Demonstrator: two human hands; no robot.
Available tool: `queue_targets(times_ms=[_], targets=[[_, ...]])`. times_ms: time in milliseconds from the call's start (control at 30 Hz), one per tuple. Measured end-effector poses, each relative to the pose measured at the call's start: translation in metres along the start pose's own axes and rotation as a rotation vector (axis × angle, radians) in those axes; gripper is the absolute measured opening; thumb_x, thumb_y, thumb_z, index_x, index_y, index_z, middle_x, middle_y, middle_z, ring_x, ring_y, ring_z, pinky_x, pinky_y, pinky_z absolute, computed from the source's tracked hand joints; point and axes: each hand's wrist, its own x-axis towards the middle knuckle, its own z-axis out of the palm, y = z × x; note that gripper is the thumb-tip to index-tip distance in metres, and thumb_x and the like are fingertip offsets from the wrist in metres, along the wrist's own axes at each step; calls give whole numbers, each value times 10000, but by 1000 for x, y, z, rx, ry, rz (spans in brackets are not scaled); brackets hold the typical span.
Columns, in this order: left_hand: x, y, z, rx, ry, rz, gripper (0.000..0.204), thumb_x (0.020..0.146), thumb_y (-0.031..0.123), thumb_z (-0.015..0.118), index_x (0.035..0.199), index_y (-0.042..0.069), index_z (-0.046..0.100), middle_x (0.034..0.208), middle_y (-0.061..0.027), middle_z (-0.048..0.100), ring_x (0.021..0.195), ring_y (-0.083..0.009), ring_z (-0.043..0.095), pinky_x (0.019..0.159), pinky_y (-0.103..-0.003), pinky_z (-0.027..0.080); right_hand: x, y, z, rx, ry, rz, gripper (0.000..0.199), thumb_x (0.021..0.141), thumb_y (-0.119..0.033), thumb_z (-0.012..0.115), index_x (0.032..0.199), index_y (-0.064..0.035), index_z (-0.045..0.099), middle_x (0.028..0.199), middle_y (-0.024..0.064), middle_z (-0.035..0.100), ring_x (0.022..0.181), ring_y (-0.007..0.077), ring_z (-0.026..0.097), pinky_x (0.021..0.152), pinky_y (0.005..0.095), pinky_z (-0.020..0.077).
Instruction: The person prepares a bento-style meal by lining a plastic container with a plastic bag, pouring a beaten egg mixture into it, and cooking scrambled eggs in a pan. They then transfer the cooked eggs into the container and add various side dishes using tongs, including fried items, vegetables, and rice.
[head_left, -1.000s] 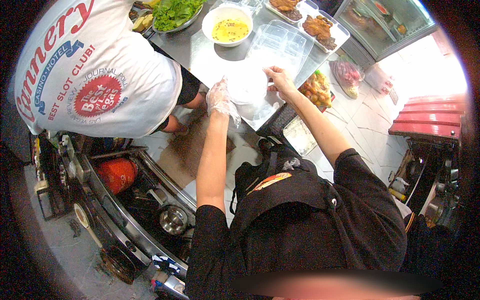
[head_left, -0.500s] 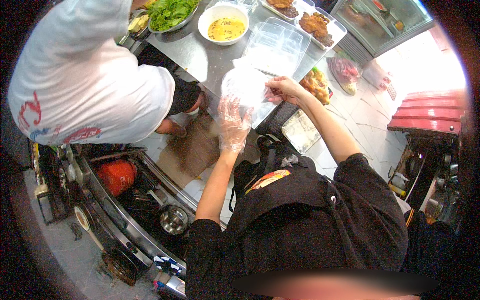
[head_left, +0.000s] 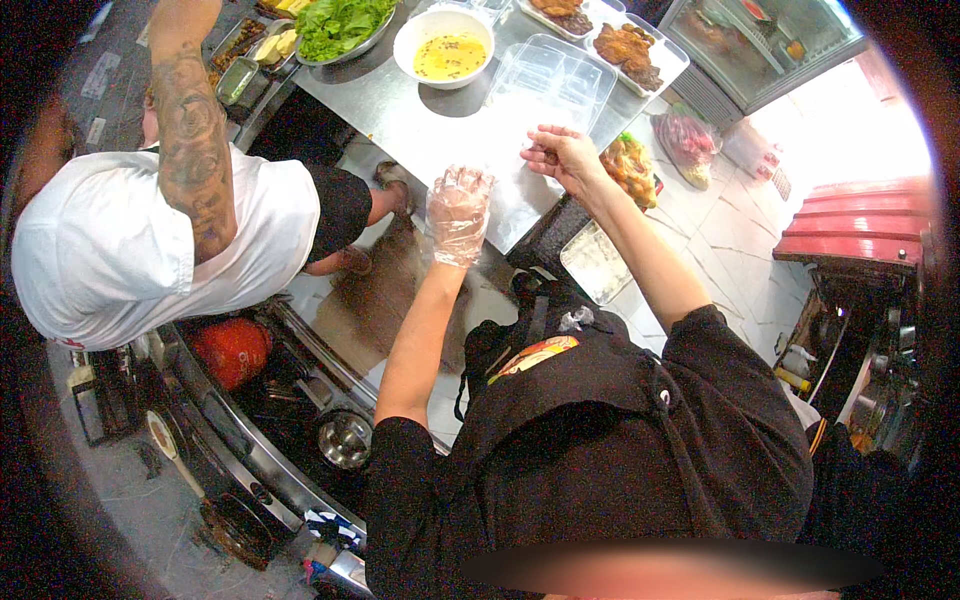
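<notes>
My left hand [head_left: 461, 212] wears a clear, crinkled plastic glove and is over the near corner of the steel table [head_left: 375, 112]. Its fingers are bent inward, and anything in them is hidden. Bare and to the right, my right hand [head_left: 564, 158] hovers over the table with its fingers slightly curled and apart; nothing shows in them. Strong glare washes out the tabletop between the hands. Just beyond lie clear plastic containers [head_left: 560, 75]. A white bowl [head_left: 404, 45] of yellow liquid with dark specks stands behind my left hand.
Trays of browned fried food [head_left: 628, 52] sit at the far right, lettuce [head_left: 340, 25] at the far left. A co-worker in a white shirt [head_left: 110, 240] is close on my left. Bags of produce [head_left: 688, 145] and a white-filled container [head_left: 598, 262] are at right.
My hands have moved apart; the left has drawn down and curled its fingers. The pale thing between them no longer shows. The co-worker has shifted, bringing a tattooed forearm into view.
</notes>
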Motion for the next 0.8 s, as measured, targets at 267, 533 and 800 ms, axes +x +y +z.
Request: queue_targets(times_ms=[267, 533, 800], targets=[[23, 29, -8, -123, 22, -330, 252, 879, 286, 610, 1015, 82, 667, 1046, -111, 635, 1013, -319, 578, 855, -435, 462, -11, -14, 17, -166, -103, 6, 276, 926, -142, 593, 1140, 17, 522, 887, 150, 668, 745, 227, 701, 595, 299, 585], [35, 9, 9, -621, -21, -644, 249, 937, 279, 590, 989, 47, 665, 941, -154, 696, 852, -348, 660, 765, -414, 508, -2, 18, -23, -343, -30, -91, 296, 978, -244, 543, 1133, 8, 543, 909, 96, 663, 726, 135, 637, 589, 263, 540], [28, 19, 0, -348, -48, -316, 198, 915, 260, 601, 1038, 127, 681, 1025, -127, 650, 972, -311, 605, 827, -430, 485, -1, 31, -11, -342, -131, -75, 338, 951, -294, 594, 1092, 13, 580, 968, 98, 636, 757, 153, 658, 618, 256, 549]])
